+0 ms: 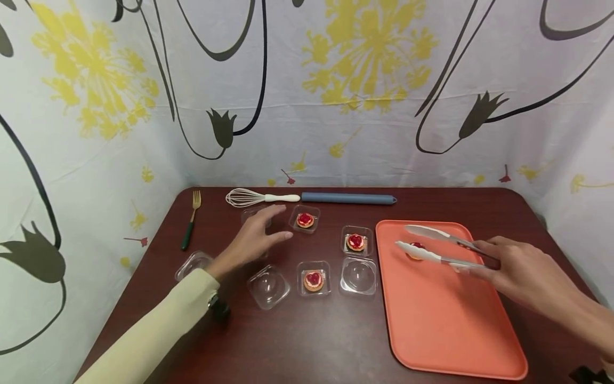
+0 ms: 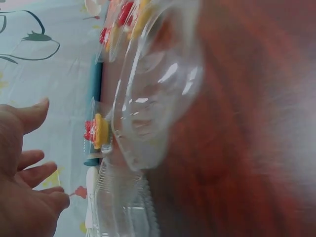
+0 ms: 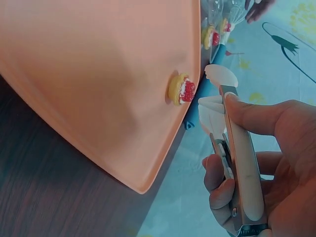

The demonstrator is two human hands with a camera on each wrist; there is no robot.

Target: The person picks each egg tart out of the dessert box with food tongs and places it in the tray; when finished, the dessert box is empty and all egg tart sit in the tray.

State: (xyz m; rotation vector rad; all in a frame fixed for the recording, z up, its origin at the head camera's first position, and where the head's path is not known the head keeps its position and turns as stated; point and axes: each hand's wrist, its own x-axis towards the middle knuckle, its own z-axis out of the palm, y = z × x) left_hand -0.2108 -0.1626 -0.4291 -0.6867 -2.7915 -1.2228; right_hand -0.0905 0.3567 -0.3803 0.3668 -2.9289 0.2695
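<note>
My left hand (image 1: 254, 237) hovers over the table's left half with fingers spread and nothing in its grasp. Beneath and around it are clear plastic containers, one partly hidden by the hand, plus a domed clear lid (image 1: 268, 288). My right hand (image 1: 523, 269) grips metal tongs (image 3: 242, 163) with whitish tips. Spread apart, the tips hover over a red-topped tart (image 3: 181, 90) on the orange tray (image 1: 446, 325). Three similar tarts sit in clear containers: a back tart (image 1: 305, 220), a right tart (image 1: 356, 242) and a front tart (image 1: 314, 280).
A white whisk (image 1: 283, 198) and a blue rolling pin (image 1: 347, 198) lie along the table's back edge. Toward the left edge are a green-handled fork (image 1: 191, 224) and a clear plastic piece (image 1: 193, 265). Another clear lid (image 1: 358, 276) lies beside the tray. Patterned cloth surrounds the table.
</note>
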